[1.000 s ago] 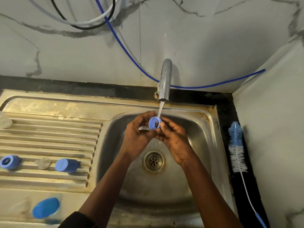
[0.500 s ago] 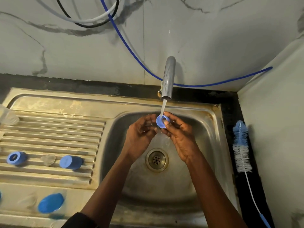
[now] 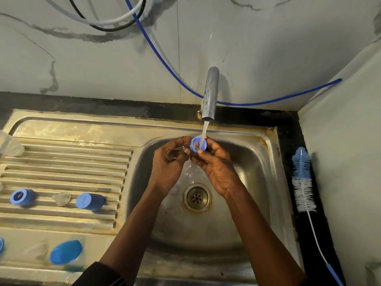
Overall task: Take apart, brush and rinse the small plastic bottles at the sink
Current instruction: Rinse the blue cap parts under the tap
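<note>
In the sink basin (image 3: 257, 162), at 12 o'clock under the tap (image 3: 209, 96), one blue cap (image 3: 194, 144) catches the stream in its hollow. The left hand (image 3: 168, 168) and right hand (image 3: 216, 168) both pinch it. At 9 o'clock the drainboard (image 3: 61, 162) bears one ring cap (image 3: 21, 196), one clear disc (image 3: 61, 199), one closed cap (image 3: 89, 201) and one oval lid (image 3: 66, 251). One bottle brush (image 3: 303, 182) lies at 3 o'clock.

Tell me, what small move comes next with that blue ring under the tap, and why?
Probably turn the blue ring slightly: the left hand and right hand pinch it under the tap, and water strikes one spot inside, so turning should rinse the whole inner wall.
</note>
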